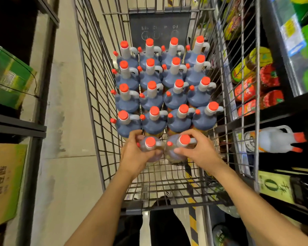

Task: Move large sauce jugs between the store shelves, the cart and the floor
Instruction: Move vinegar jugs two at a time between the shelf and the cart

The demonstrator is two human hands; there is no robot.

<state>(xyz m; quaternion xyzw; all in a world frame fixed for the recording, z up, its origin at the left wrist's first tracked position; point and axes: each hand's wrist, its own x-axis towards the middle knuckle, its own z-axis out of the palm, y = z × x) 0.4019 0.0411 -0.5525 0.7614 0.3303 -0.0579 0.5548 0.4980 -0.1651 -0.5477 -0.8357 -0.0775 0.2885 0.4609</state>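
Head view: both hands clamp 2 red-capped dark sauce jugs (150, 148) (left (135, 155), right (200, 151)) at the cart's (89, 71) 6 o'clock end.

1. Wire cart (96, 96) is the landmark, mid-aisle between shelving.
2. Inside cart: block of jugs (164, 89), four across, four rows deep, filling the far end.
3. Two nearer jugs stand side by side, touching, just before that block: left jug (150, 148), right jug (180, 148).
4. Left hand (135, 155) grips left jug; right hand (201, 151) grips right jug.
5. Near end of cart floor behind those two: bare wire.
6. Left of cart: floor strip, then rack holding boxes (9, 77).
7. Right of cart: shelves (274, 110), close against its side, one jug lying sideways (274, 139) on a lower shelf.
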